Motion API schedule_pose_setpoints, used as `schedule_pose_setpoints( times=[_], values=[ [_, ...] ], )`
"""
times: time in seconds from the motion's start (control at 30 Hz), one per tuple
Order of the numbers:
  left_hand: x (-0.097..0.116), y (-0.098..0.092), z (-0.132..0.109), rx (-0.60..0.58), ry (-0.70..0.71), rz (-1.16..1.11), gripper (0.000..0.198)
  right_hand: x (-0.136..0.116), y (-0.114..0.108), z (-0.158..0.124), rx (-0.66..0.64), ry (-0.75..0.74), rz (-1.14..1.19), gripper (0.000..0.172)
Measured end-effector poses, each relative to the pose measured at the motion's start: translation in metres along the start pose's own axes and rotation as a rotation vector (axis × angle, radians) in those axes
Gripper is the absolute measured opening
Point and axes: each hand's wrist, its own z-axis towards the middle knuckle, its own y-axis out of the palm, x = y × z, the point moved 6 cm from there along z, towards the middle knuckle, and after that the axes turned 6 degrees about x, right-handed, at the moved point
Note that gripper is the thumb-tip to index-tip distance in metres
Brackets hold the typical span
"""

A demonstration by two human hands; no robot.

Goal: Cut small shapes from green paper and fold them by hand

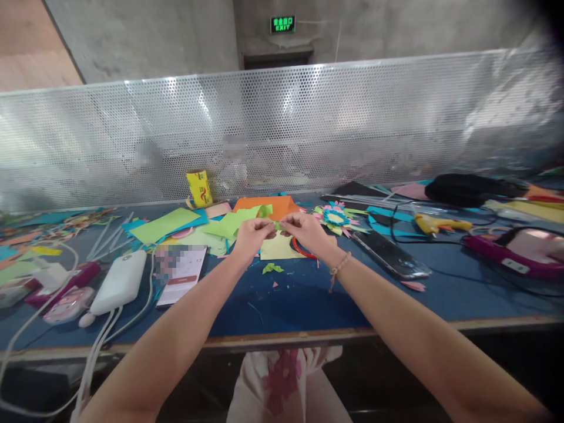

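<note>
My left hand [254, 235] and my right hand [305, 230] are raised above the middle of the table, fingertips pinched and almost touching. Between them shows a small piece of green paper [277, 225], partly hidden by the fingers. Below lie a pale yellow sheet [282, 248] and a red ring-like strip [304, 251] by my right hand. A crumpled bit of green paper [272, 268] rests nearer me. Green sheets [229, 226] and an orange sheet [264, 205] spread behind my hands. A blue, pink and green paper flower [335, 215] lies to the right.
To the right are a dark phone [392, 255], a yellow glue gun [440, 224] with its cable, and a purple case [515, 255]. A lit phone [183, 276], a white power bank [120, 282] and cables occupy the left. A perforated metal panel [282, 129] stands behind.
</note>
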Motion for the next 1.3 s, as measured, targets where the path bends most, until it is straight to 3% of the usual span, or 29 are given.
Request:
schedule_pose_setpoints(
  times=[0.33, 0.63, 0.7, 0.8, 0.87, 0.93, 1.1, 1.3],
  values=[
    [0.007, 0.002, -0.002, 0.002, 0.077, 0.103, 0.017, -0.008, -0.002, -0.002, 0.019, -0.094, -0.149, 0.022],
    [0.011, -0.001, -0.002, 0.047, 0.157, 0.149, 0.022, -0.008, 0.001, -0.003, -0.019, -0.038, -0.069, 0.027],
    [0.006, -0.003, 0.0, 0.066, 0.101, 0.12, 0.021, -0.008, -0.001, -0.003, 0.027, -0.114, -0.143, 0.026],
    [-0.004, -0.008, 0.003, 0.117, -0.005, 0.046, 0.021, -0.017, -0.003, -0.007, 0.13, -0.368, -0.322, 0.022],
    [-0.008, -0.01, 0.004, 0.122, -0.045, -0.014, 0.021, -0.021, 0.0, -0.011, 0.118, -0.505, -0.4, 0.022],
    [-0.009, -0.008, 0.004, 0.099, -0.057, -0.079, 0.023, -0.021, 0.004, -0.012, 0.08, -0.548, -0.441, 0.018],
    [-0.001, 0.0, 0.0, 0.021, -0.029, -0.126, 0.032, -0.018, 0.004, -0.01, 0.086, -0.505, -0.483, 0.018],
    [0.0, 0.003, -0.001, -0.005, 0.033, 0.008, 0.03, -0.015, 0.002, -0.007, 0.129, -0.394, -0.487, 0.018]
  ],
)
